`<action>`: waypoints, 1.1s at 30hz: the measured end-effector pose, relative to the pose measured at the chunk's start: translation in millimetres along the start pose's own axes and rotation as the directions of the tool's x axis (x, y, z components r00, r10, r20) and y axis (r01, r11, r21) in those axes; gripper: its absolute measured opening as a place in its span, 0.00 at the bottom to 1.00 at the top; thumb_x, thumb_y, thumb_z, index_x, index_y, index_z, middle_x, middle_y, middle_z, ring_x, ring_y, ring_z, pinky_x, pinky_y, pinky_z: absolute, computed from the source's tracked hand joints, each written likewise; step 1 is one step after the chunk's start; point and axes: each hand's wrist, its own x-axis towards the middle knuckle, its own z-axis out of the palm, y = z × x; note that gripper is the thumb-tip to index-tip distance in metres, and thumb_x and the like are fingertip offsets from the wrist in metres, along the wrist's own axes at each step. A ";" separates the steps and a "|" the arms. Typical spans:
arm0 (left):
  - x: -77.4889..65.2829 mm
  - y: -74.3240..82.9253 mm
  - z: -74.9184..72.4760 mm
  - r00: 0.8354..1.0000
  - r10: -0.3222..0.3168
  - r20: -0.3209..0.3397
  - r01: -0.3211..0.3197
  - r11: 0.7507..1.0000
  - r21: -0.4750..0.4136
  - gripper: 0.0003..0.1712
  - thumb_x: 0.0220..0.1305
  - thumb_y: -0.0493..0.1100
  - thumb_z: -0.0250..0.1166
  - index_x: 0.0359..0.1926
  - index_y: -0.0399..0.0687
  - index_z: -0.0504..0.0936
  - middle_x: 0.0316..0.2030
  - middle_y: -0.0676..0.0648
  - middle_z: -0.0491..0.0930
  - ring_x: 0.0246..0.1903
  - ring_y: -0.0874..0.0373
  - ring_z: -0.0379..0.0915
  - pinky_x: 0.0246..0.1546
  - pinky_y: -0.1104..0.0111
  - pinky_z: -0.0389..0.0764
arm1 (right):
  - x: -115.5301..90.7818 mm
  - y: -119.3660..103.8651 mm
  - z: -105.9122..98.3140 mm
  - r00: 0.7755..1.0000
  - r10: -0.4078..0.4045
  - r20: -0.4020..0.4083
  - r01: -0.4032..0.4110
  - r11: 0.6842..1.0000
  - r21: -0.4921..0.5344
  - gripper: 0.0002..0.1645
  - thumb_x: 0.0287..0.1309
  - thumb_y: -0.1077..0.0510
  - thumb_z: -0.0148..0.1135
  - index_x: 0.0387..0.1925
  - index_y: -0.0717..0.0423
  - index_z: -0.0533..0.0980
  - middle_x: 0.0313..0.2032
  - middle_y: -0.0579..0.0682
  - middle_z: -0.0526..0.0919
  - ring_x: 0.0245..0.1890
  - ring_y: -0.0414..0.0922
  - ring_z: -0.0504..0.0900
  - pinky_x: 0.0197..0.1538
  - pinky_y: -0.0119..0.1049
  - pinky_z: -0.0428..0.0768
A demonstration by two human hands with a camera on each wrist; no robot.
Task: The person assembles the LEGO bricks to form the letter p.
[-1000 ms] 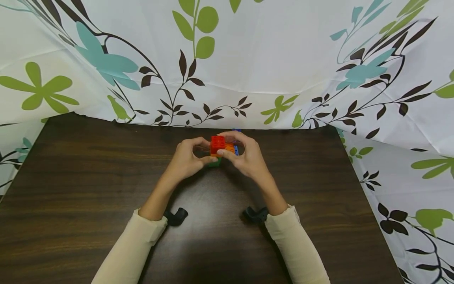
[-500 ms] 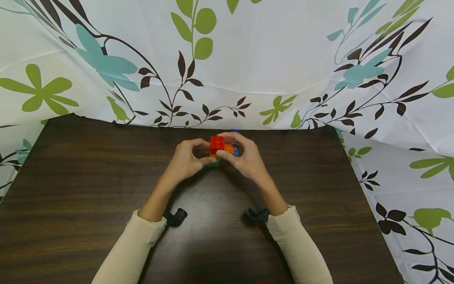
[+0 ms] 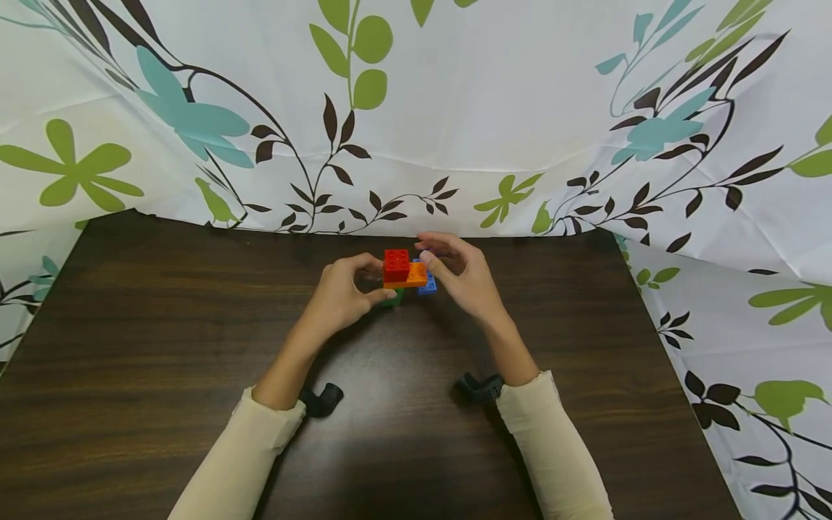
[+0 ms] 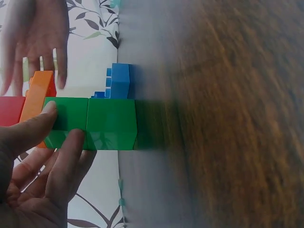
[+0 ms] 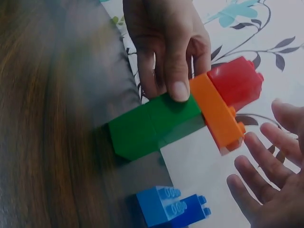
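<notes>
My left hand (image 3: 344, 292) pinches the upper of two stacked green toy bricks (image 5: 156, 123) between thumb and fingers. An orange brick (image 5: 213, 111) sits across the top of the green stack and juts out to the right. On its left end is a red brick (image 3: 396, 264). My right hand (image 3: 468, 278) is beside the orange brick's free end, its fingers spread and holding nothing. In the right wrist view, a light blue brick (image 5: 154, 204) and a darker blue brick (image 5: 192, 211) stand on the table beyond the stack.
The dark wooden table (image 3: 195, 347) ends at the back against a white cloth (image 3: 520, 108) printed with leaves and flowers. A black strap device (image 3: 321, 399) sits at the left wrist, another black device (image 3: 479, 388) at the right.
My right hand has let go of the bricks and moved right, its fingers now opened. The left hand keeps its grip, and the light blue brick shows more fully.
</notes>
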 end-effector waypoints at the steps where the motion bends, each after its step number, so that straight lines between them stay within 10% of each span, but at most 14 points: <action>1: -0.5 0.7 0.2 1.000 -0.004 0.001 0.004 1.000 0.002 0.22 0.60 0.37 0.82 0.54 0.39 0.86 0.52 0.38 0.91 0.54 0.42 0.89 0.61 0.46 0.85 | 0.4 1.1 -1.0 1.000 0.012 -0.007 -0.012 1.000 -0.008 0.22 0.76 0.62 0.63 0.66 0.67 0.78 0.60 0.68 0.85 0.60 0.54 0.83 0.69 0.55 0.80; 15: -8.9 7.5 3.5 0.998 0.059 -0.017 -0.058 0.997 0.047 0.37 0.60 0.39 0.82 0.68 0.40 0.77 0.58 0.38 0.88 0.61 0.40 0.83 0.71 0.44 0.75 | 3.2 20.7 -11.7 0.974 0.171 -0.151 -0.198 0.961 -0.191 0.21 0.70 0.55 0.73 0.57 0.62 0.84 0.55 0.60 0.89 0.49 0.54 0.86 0.53 0.40 0.85; 33: -11.0 36.1 -5.0 0.975 0.190 -0.117 -0.197 0.979 -0.055 0.36 0.59 0.40 0.82 0.68 0.47 0.81 0.60 0.41 0.87 0.60 0.44 0.84 0.66 0.45 0.80 | 17.6 51.9 -14.7 0.958 0.224 -0.182 -0.263 0.936 -0.235 0.26 0.66 0.58 0.75 0.63 0.61 0.81 0.61 0.62 0.85 0.54 0.60 0.85 0.61 0.54 0.85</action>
